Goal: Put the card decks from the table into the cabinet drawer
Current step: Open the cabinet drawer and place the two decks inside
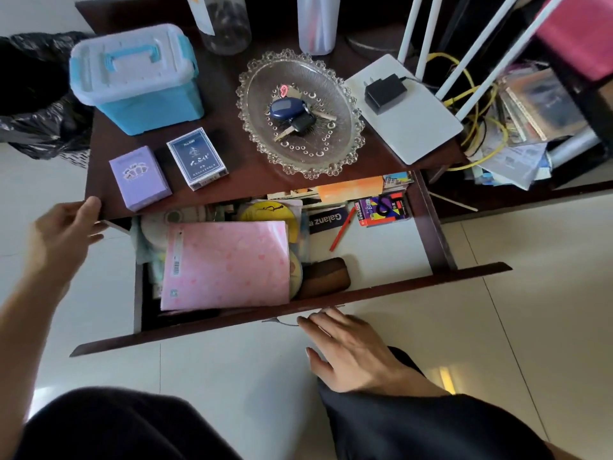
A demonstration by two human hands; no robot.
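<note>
Two card decks lie side by side on the dark wooden cabinet top [232, 174]: a lilac deck [139, 177] at the front left and a navy-and-white deck [197, 158] just to its right. Below them the drawer [331, 302] is pulled open. It holds a pink folder [229, 263], discs, a red pen and small boxes, with bare white floor at its right. My left hand [64, 234] rests on the cabinet top's front left corner, thumb on the edge. My right hand [348, 350] has its fingertips at the drawer's metal handle [288, 322], fingers spread.
A blue lidded storage box [136, 78] stands at the back left. A glass dish [300, 112] with keys sits in the middle, a white router [406, 114] with a black adapter to its right. Cables and papers pile up at the far right. A black bin bag is at the left.
</note>
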